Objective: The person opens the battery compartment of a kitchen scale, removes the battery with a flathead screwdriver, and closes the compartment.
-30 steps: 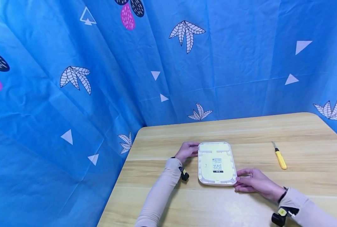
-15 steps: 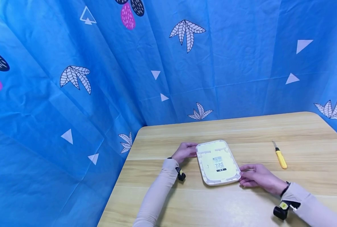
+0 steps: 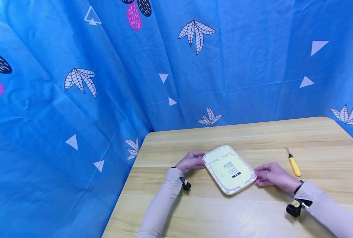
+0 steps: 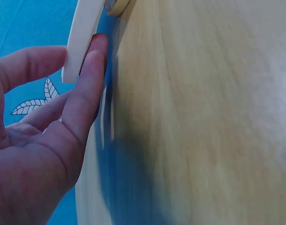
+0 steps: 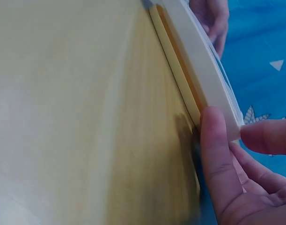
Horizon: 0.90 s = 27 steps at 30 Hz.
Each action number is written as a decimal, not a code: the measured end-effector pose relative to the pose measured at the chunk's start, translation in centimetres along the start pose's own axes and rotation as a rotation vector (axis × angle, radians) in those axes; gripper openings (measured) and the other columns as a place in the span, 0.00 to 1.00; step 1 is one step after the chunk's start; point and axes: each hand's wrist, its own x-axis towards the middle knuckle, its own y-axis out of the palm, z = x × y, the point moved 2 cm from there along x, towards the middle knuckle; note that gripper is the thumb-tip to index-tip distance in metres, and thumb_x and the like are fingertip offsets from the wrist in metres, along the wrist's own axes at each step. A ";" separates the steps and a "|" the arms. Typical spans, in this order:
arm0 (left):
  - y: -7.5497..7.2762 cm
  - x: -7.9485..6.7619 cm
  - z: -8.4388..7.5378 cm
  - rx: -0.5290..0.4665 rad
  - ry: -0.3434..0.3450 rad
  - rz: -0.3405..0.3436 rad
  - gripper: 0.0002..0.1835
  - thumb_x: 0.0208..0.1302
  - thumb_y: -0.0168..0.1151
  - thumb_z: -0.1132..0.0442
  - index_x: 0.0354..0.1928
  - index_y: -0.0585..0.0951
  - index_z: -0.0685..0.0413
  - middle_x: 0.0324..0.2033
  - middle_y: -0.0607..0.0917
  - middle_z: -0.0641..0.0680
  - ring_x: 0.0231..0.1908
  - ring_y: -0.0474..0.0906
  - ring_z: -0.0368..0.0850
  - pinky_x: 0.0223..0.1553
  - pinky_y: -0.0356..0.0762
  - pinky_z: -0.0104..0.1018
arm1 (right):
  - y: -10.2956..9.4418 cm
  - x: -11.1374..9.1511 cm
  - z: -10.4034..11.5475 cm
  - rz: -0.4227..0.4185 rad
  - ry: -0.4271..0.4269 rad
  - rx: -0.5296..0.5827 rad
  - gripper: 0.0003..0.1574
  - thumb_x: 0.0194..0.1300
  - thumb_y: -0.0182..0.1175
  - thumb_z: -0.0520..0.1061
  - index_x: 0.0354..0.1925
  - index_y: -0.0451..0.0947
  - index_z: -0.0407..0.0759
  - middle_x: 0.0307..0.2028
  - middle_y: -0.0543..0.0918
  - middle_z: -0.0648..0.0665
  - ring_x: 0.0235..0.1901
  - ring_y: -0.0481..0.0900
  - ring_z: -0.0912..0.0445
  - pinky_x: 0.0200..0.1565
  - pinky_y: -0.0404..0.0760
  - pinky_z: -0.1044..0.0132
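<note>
A flat white rounded-rectangle device [image 3: 228, 175] lies label side up over the table, turned at an angle. Its upper face has a pale panel and a small printed label with a black bar. My left hand [image 3: 191, 161] pinches its far left corner, thumb on top and fingers under the edge. At the opposite corner, my right hand [image 3: 274, 177] pinches it the same way. The right wrist view shows the device's white side [image 5: 203, 65] with a yellowish raised part [image 5: 175, 65] beneath it. The device's underside is mostly hidden.
A screwdriver [image 3: 294, 165] with a yellow handle lies on the wooden table [image 3: 322, 142] to the right of my right hand. A blue patterned curtain [image 3: 248, 66] hangs behind the table and along its left side.
The device has turned counter-clockwise as seen from above. My right hand has moved away from me and slightly right; my left hand has shifted slightly left, both still gripping the corners.
</note>
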 end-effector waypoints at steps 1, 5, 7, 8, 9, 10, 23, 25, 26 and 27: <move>0.0 -0.2 0.0 0.004 -0.003 0.004 0.33 0.66 0.65 0.74 0.73 0.69 0.66 0.57 0.85 0.69 0.44 0.88 0.44 0.57 0.89 0.40 | -0.2 0.1 0.1 -0.005 0.002 -0.009 0.31 0.76 0.55 0.38 0.64 0.63 0.14 0.40 0.89 0.41 0.37 0.88 0.54 0.44 0.93 0.62; -0.1 -0.6 0.2 0.005 -0.021 0.014 0.33 0.66 0.64 0.76 0.73 0.69 0.67 0.55 0.86 0.68 0.43 0.88 0.44 0.56 0.89 0.39 | -1.0 0.9 0.3 -0.022 0.005 -0.036 0.27 0.77 0.54 0.38 0.62 0.67 0.14 0.38 0.89 0.42 0.35 0.88 0.56 0.42 0.93 0.64; -0.2 -0.8 0.3 -0.006 -0.035 0.022 0.34 0.65 0.63 0.77 0.73 0.68 0.66 0.54 0.86 0.67 0.43 0.88 0.44 0.55 0.90 0.38 | -1.3 1.2 0.4 -0.022 -0.004 -0.050 0.27 0.77 0.54 0.37 0.61 0.67 0.13 0.36 0.89 0.43 0.34 0.88 0.57 0.41 0.93 0.64; -0.2 -0.8 0.4 -0.010 -0.038 0.026 0.35 0.65 0.64 0.77 0.74 0.67 0.66 0.54 0.86 0.67 0.42 0.88 0.44 0.55 0.90 0.39 | -1.4 1.4 0.4 -0.024 -0.006 -0.055 0.26 0.77 0.54 0.37 0.60 0.67 0.13 0.36 0.89 0.43 0.34 0.88 0.57 0.41 0.93 0.65; -0.2 -0.9 0.5 -0.019 -0.046 0.031 0.35 0.65 0.63 0.78 0.74 0.67 0.65 0.53 0.86 0.67 0.42 0.88 0.44 0.55 0.90 0.38 | -1.5 1.5 0.5 -0.026 -0.006 -0.061 0.26 0.77 0.54 0.37 0.60 0.67 0.13 0.36 0.89 0.43 0.34 0.88 0.57 0.41 0.93 0.65; -0.2 -0.9 0.5 -0.025 -0.051 0.037 0.36 0.65 0.63 0.78 0.75 0.66 0.65 0.53 0.86 0.67 0.42 0.88 0.44 0.55 0.90 0.39 | -1.7 1.7 0.6 -0.031 -0.005 -0.066 0.26 0.77 0.54 0.37 0.60 0.68 0.13 0.35 0.89 0.43 0.33 0.87 0.57 0.41 0.93 0.65; 0.3 -2.3 0.7 -0.095 -0.073 0.107 0.41 0.63 0.63 0.81 0.77 0.62 0.62 0.53 0.86 0.69 0.44 0.90 0.52 0.56 0.89 0.42 | -2.8 3.7 2.0 -0.116 0.002 -0.201 0.25 0.76 0.56 0.37 0.59 0.71 0.15 0.35 0.87 0.42 0.32 0.85 0.57 0.38 0.93 0.64; 0.5 -2.4 0.7 -0.104 -0.075 0.125 0.42 0.62 0.62 0.81 0.78 0.62 0.61 0.55 0.85 0.69 0.46 0.90 0.54 0.57 0.89 0.43 | -3.0 4.2 2.1 -0.125 0.007 -0.223 0.24 0.75 0.56 0.37 0.59 0.72 0.16 0.34 0.87 0.42 0.32 0.85 0.56 0.37 0.93 0.64; 0.6 -2.5 0.7 -0.108 -0.076 0.132 0.42 0.62 0.62 0.82 0.78 0.61 0.61 0.55 0.85 0.69 0.47 0.89 0.55 0.57 0.88 0.43 | -3.1 4.4 2.2 -0.126 0.007 -0.235 0.25 0.75 0.57 0.37 0.59 0.72 0.16 0.34 0.87 0.42 0.32 0.85 0.56 0.37 0.93 0.64; 0.7 -2.6 0.7 -0.108 -0.075 0.139 0.43 0.62 0.62 0.82 0.78 0.60 0.61 0.56 0.84 0.69 0.48 0.89 0.56 0.58 0.88 0.44 | -3.1 4.5 2.2 -0.129 0.009 -0.242 0.24 0.75 0.56 0.37 0.59 0.72 0.17 0.34 0.87 0.41 0.32 0.85 0.56 0.37 0.93 0.64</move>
